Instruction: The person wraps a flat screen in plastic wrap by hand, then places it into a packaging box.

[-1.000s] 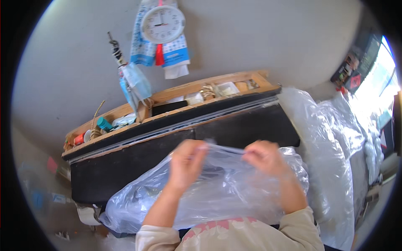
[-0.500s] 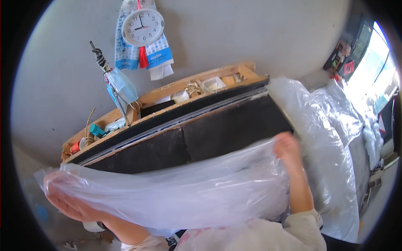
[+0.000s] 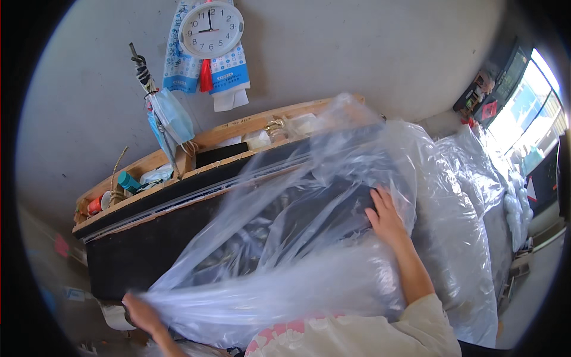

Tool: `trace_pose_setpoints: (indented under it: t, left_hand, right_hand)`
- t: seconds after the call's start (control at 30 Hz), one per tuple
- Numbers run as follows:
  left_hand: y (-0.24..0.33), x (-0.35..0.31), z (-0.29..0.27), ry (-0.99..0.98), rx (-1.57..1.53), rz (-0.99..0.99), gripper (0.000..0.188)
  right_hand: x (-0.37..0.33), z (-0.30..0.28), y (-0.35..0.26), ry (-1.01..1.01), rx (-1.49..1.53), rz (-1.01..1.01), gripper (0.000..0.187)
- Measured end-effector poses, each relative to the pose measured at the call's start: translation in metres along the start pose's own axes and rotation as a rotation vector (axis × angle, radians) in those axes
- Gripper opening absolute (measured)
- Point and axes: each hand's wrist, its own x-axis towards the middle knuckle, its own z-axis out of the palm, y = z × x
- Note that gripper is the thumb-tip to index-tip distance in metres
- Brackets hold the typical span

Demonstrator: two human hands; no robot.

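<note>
And here the clear plastic sheet point(image 3: 256, 300) is lying across the black worktop point(image 3: 128, 262), its near part bunching up against the person's shirt front point(image 3: 357, 339)! It's looking thin, glossy and colourless, showing the black through its upper part, turning milky white where the layers are doubling up near the lower edge, and catching bright streaks along its creases. Which way is it pointing? Its narrow, gathered corner is aiming to the lower left, and its long axis is running from there on a slant to the upper right, fanning wider as it goes. Up at that far end, a loose, crumpled flap is standing over the right part of the wooden tray point(image 3: 226, 134) and overlapping its edge.

Now the hands! The left hand point(image 3: 144, 315) is gripping the gathered corner, fingers curling closed around it, just off the worktop's near left corner. The folds are radiating tautly from that fist. The right hand point(image 3: 389, 218) is lying over the sheet's right side, fingers extending and spreading, thumb standing apart, pinching nothing; how hard it's pressing, I cannot tell. Just beyond it, more clear plastic point(image 3: 455, 250) is heaping up along the right side
</note>
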Motion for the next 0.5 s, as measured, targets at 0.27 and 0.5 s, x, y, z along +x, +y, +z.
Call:
trace_pose_setpoints:
  t: [0.27, 0.5]
  left_hand:
    - [0.042, 0.074, -0.04, 0.088, 0.285, -0.011, 0.032]
    - [0.111, 0.098, -0.006, 0.164, -0.894, -0.499, 0.032]
  right_hand:
    - [-0.012, -0.005, 0.083, 0.205, 0.784, 0.914, 0.033]
    - [0.014, -0.054, 0.115, 0.526, -0.234, 0.241, 0.015]
